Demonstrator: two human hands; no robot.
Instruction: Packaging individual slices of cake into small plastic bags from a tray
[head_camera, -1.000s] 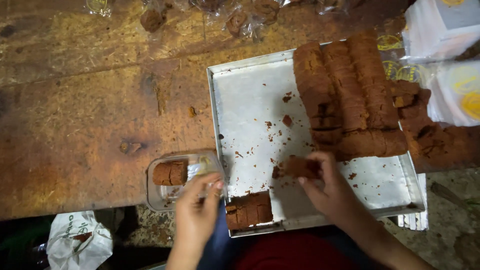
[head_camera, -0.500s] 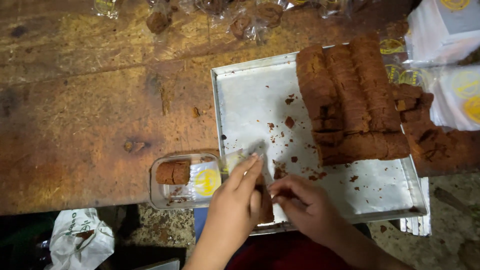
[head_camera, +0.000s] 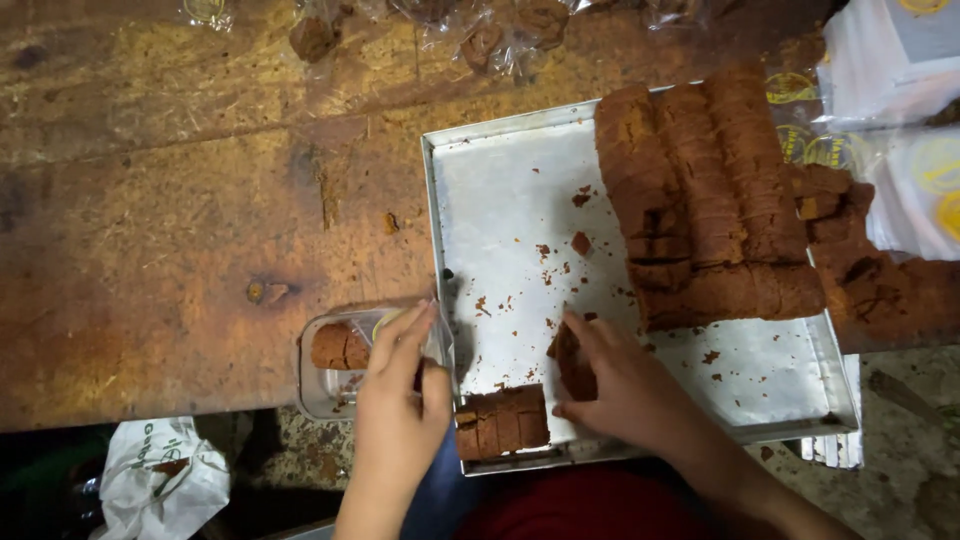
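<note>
Cake slice (head_camera: 572, 362) half hidden under right hand (head_camera: 625, 390), grip unclear

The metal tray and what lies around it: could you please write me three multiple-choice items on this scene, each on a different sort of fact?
1. Where does the clear plastic container sit?
A. left of the metal tray
B. right of the tray
C. inside the tray

2. What colour are the cake slices?
A. white
B. brown
C. green

3. What is the right hand doing?
A. resting flat on the wooden table
B. gripping a brown piece in the tray
C. hanging empty outside the tray

Answers: 1 A, the container lies on the table by the tray's left rim, under the left hand. 2 B, every slice is brown. 3 B, its fingers close round a piece above the tray floor.
</note>
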